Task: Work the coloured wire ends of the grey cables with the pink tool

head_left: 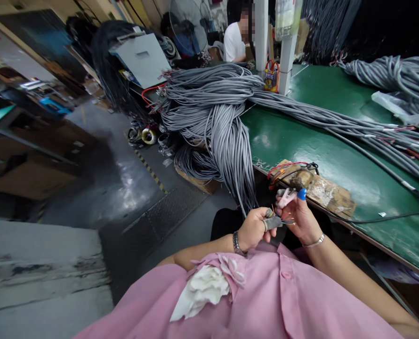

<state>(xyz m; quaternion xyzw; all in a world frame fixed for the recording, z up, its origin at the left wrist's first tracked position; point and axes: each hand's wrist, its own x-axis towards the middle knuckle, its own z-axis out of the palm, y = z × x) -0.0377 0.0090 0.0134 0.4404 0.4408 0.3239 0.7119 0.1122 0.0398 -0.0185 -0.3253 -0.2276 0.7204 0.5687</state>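
Note:
My left hand [252, 230] is closed in a pinch at the end of a cable. From its fingertips, thin coloured wires [287, 221] fan out toward my right palm. Grey wrapping [272, 223] covers part of its fingers. My right hand [305, 220] grips a pale pink clip-like piece [287, 197] between thumb and fingers, just above the wires. A blue cover sits on the right thumb. Exactly what the pink piece touches is too small to tell. Behind my hands, a worn wooden block [327, 192] with red and black leads lies at the table's edge.
A large bundle of grey cables [227, 136] hangs over the left end of the green table [276, 134]. Other cables [358, 120] stretch along the table to the right. White posts [286, 66] rise at the back, and a person in white [234, 42] sits beyond.

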